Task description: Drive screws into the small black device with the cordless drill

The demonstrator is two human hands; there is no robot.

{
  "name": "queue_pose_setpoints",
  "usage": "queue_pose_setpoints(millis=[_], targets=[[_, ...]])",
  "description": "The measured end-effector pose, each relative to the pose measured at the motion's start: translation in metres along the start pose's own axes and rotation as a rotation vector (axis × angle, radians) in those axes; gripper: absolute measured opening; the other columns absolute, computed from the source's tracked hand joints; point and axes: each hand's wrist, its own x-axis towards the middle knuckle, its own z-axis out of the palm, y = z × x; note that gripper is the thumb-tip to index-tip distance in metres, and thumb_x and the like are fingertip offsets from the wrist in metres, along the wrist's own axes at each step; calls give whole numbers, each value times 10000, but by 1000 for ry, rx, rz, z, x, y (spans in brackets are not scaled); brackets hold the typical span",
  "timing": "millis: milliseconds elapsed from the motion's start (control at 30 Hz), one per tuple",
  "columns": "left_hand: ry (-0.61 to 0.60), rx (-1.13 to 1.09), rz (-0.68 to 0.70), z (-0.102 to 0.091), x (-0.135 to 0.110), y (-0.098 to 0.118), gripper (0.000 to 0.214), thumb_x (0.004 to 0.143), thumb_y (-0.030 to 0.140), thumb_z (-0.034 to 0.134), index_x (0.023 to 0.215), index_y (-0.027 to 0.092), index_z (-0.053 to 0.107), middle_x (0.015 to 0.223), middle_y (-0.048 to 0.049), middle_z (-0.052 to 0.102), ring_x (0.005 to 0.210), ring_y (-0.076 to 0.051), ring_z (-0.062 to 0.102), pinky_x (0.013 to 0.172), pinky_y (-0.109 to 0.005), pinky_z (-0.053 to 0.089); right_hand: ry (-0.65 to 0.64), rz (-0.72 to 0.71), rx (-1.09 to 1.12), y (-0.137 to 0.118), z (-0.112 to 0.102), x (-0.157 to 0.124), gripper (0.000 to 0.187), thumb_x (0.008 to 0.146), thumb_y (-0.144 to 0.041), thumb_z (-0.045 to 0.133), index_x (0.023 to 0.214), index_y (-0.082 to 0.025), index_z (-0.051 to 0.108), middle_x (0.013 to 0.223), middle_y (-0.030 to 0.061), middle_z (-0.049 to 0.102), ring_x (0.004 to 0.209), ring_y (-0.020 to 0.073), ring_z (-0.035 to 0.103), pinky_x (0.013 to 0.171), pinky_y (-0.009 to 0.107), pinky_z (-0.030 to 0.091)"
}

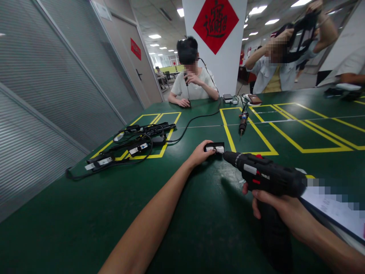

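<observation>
My right hand (281,207) is wrapped around the grip of a black cordless drill (268,175) with red accents. The drill points left, and its chuck end meets the right end of a small black box (219,144) with a white label; whether the bit touches it is hard to tell. My left hand (201,153) pinches that box at its left end, against the green table (194,224). The far side of the box is hidden.
Black adapters and tangled cables (142,140) lie at left. Beyond the box rests a screwdriver-like tool (243,122). Papers (336,209) lie at right. Across the table, one person (194,82) holds a screwdriver; another (281,72) raises both arms. Yellow tape outlines mark the tabletop.
</observation>
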Motion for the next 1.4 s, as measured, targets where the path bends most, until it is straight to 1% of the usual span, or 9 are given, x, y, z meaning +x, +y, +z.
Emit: queue_pose_setpoints(millis=[167,300,533,767,967,1133,1300,1400], targets=[[-14,-22,-8,1,1,-1,440,729,343,579,1125,166,507,985,-42,585,796,-143,550,691,-244,443,22,22,-19,2,-1,-1,256,865,-404,478,895,-200,630,575,-5,619,556,165,522,560,296,369],[-4,-10,-21,1,0,0,449,729,366,578,1123,162,507,985,-43,587,779,-139,547,675,-240,441,28,12,-29,7,-3,0,261,865,-412,469,903,-215,637,574,7,622,569,181,526,557,303,374],[-24,-39,-23,1,-1,1,455,729,393,578,1121,173,507,922,-28,595,726,-130,539,634,-230,427,40,5,4,9,-4,2,274,871,-396,468,947,-186,626,593,15,614,594,185,534,571,305,379],[-17,-23,-28,0,-1,4,438,734,378,571,1114,170,511,957,-35,595,764,-140,548,663,-238,433,35,-13,10,10,-5,3,263,882,-390,463,964,-184,602,586,8,613,591,180,526,586,312,368],[-9,-17,-22,0,-2,3,443,738,385,568,1124,175,508,927,-28,591,729,-130,534,646,-234,425,29,-7,0,10,-5,3,266,885,-397,458,961,-188,604,587,4,607,589,173,517,567,302,359],[-18,-20,15,1,-2,2,425,741,370,568,1112,170,514,922,-28,583,739,-128,527,646,-232,420,26,-10,24,9,-3,2,252,884,-383,462,959,-183,597,607,-1,608,582,164,525,569,296,364],[1,-11,36,3,0,0,442,718,356,600,1101,152,517,933,-38,577,752,-125,523,665,-235,420,58,4,-56,2,1,1,254,873,-416,473,927,-195,588,594,-8,610,602,171,537,596,301,366],[-16,-22,35,3,2,0,449,707,357,616,1093,149,518,938,-41,577,755,-126,527,661,-233,420,79,14,-135,-4,5,1,247,858,-428,486,896,-204,584,602,-16,614,591,167,528,596,301,351]])
